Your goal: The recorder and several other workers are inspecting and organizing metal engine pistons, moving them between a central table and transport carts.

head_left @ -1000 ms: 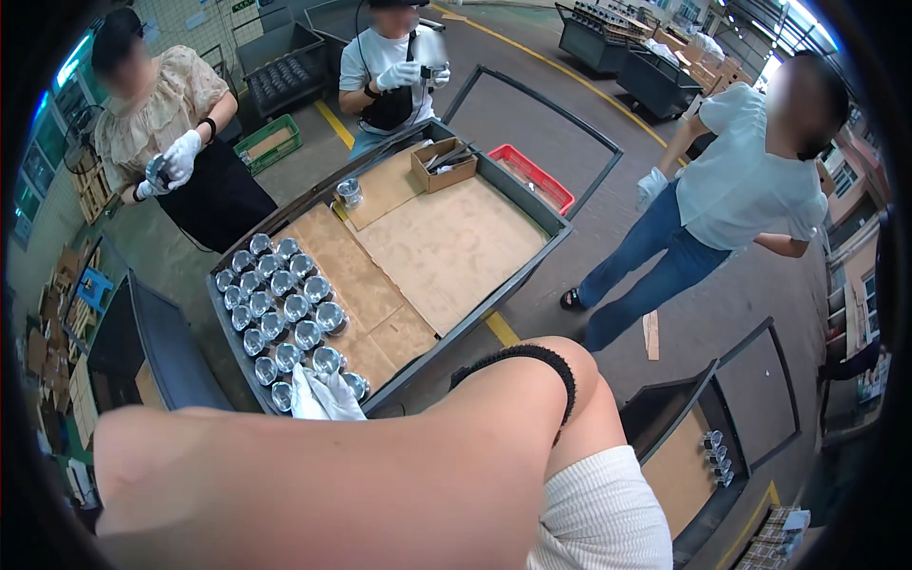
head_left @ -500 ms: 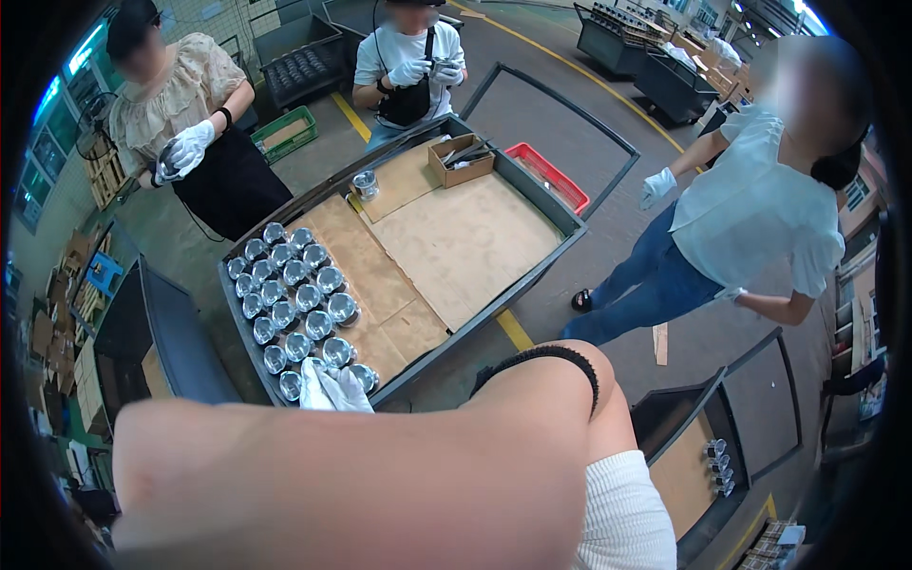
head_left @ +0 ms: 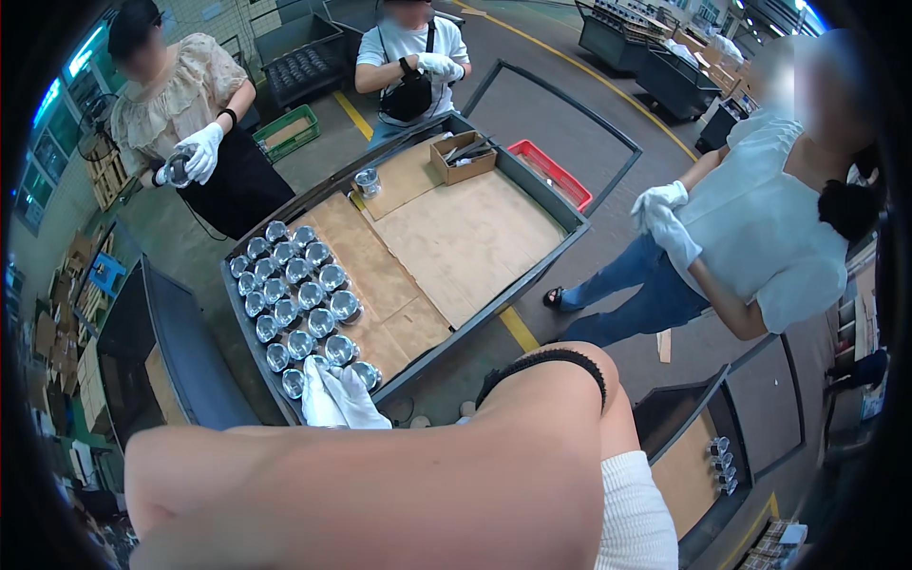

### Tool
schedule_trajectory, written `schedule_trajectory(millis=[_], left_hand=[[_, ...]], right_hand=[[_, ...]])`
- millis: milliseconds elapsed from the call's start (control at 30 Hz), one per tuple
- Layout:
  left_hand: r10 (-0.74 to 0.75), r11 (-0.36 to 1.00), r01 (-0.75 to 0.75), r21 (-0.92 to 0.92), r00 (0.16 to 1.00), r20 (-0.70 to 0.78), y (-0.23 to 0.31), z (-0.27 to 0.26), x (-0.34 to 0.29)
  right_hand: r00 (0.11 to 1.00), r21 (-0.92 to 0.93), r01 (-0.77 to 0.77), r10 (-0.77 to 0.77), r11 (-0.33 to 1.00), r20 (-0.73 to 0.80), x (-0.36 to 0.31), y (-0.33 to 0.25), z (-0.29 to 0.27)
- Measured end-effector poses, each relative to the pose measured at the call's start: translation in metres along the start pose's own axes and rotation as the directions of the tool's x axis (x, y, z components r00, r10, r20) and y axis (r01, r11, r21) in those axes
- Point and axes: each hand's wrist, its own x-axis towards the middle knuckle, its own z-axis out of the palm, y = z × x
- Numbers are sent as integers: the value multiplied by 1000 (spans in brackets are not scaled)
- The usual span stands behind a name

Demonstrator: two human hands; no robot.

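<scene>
My forearms lie crossed along the lower edge, one of them very close and blurred. From behind the near bare forearm pokes my right hand in a white glove. Its fingers stretch out flat with nothing seen in them. In the picture it overlaps the near corner of a dark metal cart; I cannot tell whether it touches. Beside it on the cart stand rows of shiny silver round-topped pieces. My left hand cannot be made out. A black band circles the bare arm, and white ribbed fabric shows at the lower right.
One cylindrical piece stands apart near a cardboard box of tools. Three people in white gloves stand around the cart, one holding a silver piece. Red and green crates sit on the floor, with other carts nearby.
The person at the right has brought both gloved hands together. The person at the back has moved their hands. My visible gloved hand has shifted slightly right and down in the picture.
</scene>
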Motion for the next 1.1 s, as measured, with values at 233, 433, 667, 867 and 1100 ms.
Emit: schedule_trajectory(millis=[233, 433, 667, 867, 1100], left_hand=[[4, 1000, -4, -7, 1000, -6, 1, -2, 1], [4, 1000, -4, -7, 1000, 2, 3, 4, 2], [-3, 1000, 3, -13, 1000, -1, 1, 1, 0], [6, 1000, -6, -18, 1000, -13, 3, -2, 1], [0, 1000, 0, -17, 1000, -7, 3, -1, -1]], right_hand=[[1000, -24, 4, -4, 1000, 12, 4, 12, 3], [1000, -43, -12, 12, 999, -7, 2, 3, 2], [1000, -41, -21, 21, 999, -22, -2, 0, 4], [1000, -60, -13, 13, 998, 4, 6, 14, 5], [1000, -61, -13, 12, 998, -14, -1, 2, 5]])
